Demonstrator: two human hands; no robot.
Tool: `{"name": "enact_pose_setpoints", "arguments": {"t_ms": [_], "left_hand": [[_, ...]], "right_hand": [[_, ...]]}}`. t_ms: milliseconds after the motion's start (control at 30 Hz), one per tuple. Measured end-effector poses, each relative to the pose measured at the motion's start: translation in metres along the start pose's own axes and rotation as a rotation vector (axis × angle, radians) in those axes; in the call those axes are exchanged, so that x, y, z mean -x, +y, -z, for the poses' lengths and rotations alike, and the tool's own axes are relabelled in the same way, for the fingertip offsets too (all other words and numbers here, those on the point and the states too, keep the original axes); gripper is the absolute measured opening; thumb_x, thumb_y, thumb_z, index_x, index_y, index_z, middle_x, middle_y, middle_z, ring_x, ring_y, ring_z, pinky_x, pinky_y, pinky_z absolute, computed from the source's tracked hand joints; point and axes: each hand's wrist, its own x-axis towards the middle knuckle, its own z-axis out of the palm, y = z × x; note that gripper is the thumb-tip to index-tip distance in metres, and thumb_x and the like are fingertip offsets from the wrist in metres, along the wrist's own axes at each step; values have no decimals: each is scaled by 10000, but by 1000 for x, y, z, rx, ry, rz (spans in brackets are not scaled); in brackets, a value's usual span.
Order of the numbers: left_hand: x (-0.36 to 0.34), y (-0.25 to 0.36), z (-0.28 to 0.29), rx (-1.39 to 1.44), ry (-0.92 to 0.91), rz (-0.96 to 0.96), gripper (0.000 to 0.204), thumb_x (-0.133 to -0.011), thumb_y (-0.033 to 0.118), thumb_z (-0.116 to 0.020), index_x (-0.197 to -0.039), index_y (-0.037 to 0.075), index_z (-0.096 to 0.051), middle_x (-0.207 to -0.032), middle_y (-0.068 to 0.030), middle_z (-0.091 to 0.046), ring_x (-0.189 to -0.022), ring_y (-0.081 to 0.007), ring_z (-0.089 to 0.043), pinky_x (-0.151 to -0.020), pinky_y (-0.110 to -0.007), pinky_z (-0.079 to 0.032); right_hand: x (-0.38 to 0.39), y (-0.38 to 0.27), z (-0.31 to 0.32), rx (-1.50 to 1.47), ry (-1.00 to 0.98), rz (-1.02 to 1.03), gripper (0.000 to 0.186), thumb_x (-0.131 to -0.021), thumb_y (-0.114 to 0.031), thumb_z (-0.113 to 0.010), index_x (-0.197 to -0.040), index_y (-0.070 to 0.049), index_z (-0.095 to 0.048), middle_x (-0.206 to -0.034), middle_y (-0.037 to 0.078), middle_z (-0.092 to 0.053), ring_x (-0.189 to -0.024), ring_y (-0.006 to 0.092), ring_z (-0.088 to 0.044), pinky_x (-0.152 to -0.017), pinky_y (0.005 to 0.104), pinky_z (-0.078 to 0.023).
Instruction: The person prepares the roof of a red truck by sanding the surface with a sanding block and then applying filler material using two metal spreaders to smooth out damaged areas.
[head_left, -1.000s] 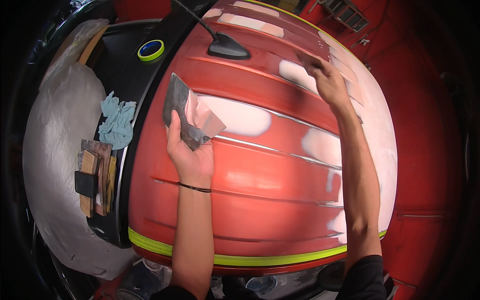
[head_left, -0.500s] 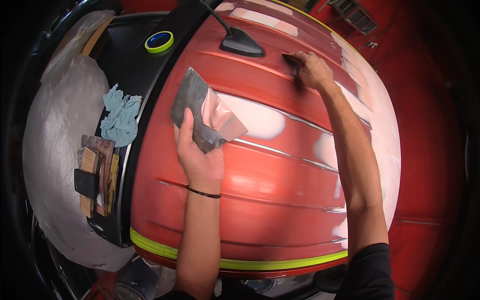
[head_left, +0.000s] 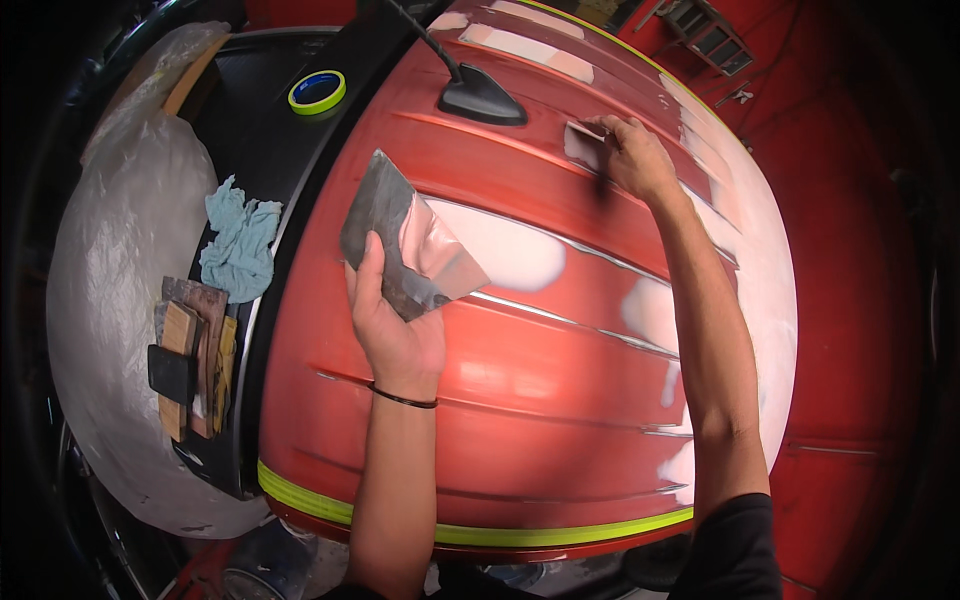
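Observation:
My left hand [head_left: 398, 335] grips a grey flat plate [head_left: 378, 205], thumb on top, above the red car roof [head_left: 510, 440]. A smooth pink layer of putty [head_left: 432, 245] covers the plate's right side. Farther off, my right hand [head_left: 640, 160] pinches a thin putty spreader [head_left: 583, 146] over the roof, right of the black fin antenna [head_left: 483, 97]. The spreader's face looks pinkish; whether its edge touches the paint I cannot tell. White and pale pink patches [head_left: 510, 250] mark the roof between and beyond my hands.
Yellow-green tape [head_left: 560, 532] runs along the roof's near edge. On the black panel at left lie a tape roll [head_left: 317, 92], a crumpled blue cloth [head_left: 240, 240] and several stacked blocks [head_left: 180, 345]. Plastic sheeting [head_left: 110, 330] covers the far left.
My right hand has turned the spreader, so its flat face now shows where it was dark and edge-on before. The left hand and plate sit slightly lower in view.

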Motion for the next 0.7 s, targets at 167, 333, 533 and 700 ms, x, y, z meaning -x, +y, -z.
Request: {"name": "enact_pose_setpoints", "arguments": {"t_ms": [167,333,533,700], "left_hand": [[0,1,-2,-8,-5,-5,397,-1137,284,-590,-1489,104,-564,-1473,-62,-643,-1385,-220,-599,-1141,-455,-495],[0,1,0,-18,12,-12,407,-1137,281,-587,-1500,98,-557,-1480,-69,-640,-1384,-224,-600,-1141,-455,-498],[0,-1,3,0,31,-6,414,-1138,284,-587,-1503,91,-558,-1495,-79,-636,-1388,-229,-601,-1143,-451,-494],[0,-1,1,19,14,2,413,-1145,287,-577,-1502,80,-564,-1513,-92,-632,-1395,-233,-599,-1150,-443,-490]], "right_hand": [[-20,-2,-12,5,-51,-44,430,-1047,-144,-564,-1415,-301,-723,-1341,155,-697,-1223,434,-667,-1048,556,-553],[45,-25,-6,44,-7,79,400,-1043,-114,-592,-1359,-290,-764,-1329,142,-718,-1175,421,-687,-998,548,-577],[32,-14,13,-43,26,28,410,-1054,-113,-567,-1393,-263,-744,-1347,154,-701,-1196,429,-672,-1058,541,-539],[-18,25,-16,-16,27,17,423,-1059,-157,-537,-1422,-268,-726,-1370,171,-686,-1250,447,-655,-1086,549,-524]]}}
